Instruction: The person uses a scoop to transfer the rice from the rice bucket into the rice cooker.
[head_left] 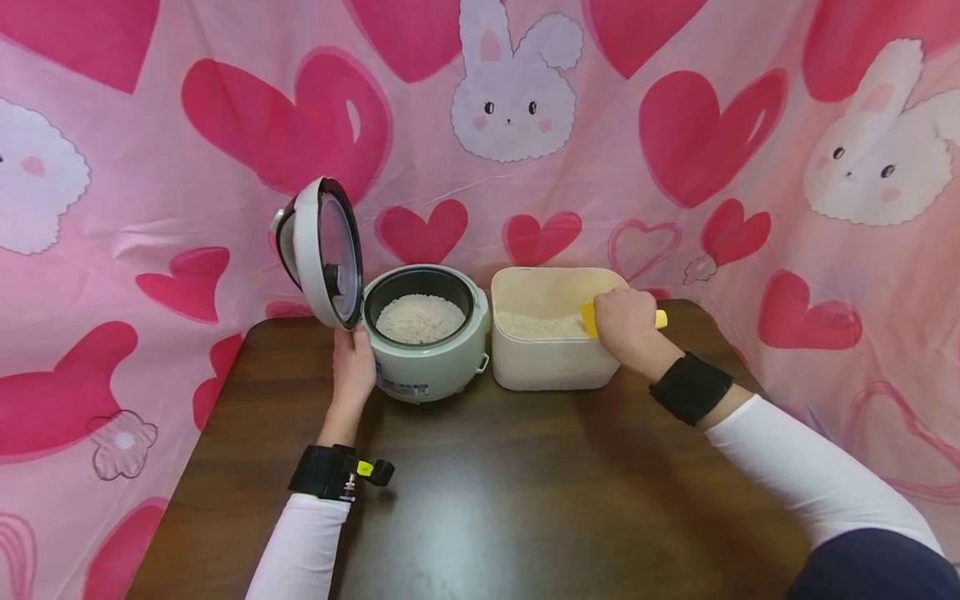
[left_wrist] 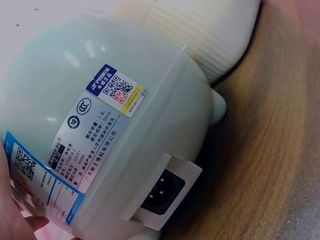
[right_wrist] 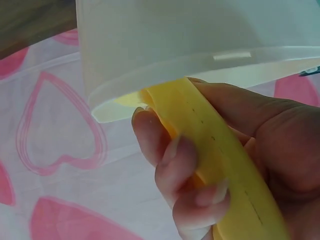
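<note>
A pale green rice cooker (head_left: pixel 427 333) stands on the brown table (head_left: pixel 480 483) with its lid (head_left: pixel 324 250) swung up and rice in its pot. My left hand (head_left: pixel 352 367) rests against the cooker's left side below the lid; its fingers are hidden. In the left wrist view the cooker's back (left_wrist: pixel 100 125) fills the frame, with labels and a power socket (left_wrist: pixel 161 190). To the right stands a cream rice container (head_left: pixel 551 329). My right hand (head_left: pixel 626 321) grips a yellow scoop (head_left: pixel 588 319) over the rice in it. The right wrist view shows fingers (right_wrist: pixel 172 165) curled round the yellow handle (right_wrist: pixel 210 150) under the container's rim (right_wrist: pixel 200 65).
A pink cloth with hearts and rabbits (head_left: pixel 517 100) hangs behind and around the table. The front of the table lies bare between my two white sleeves. The container and the cooker stand almost touching.
</note>
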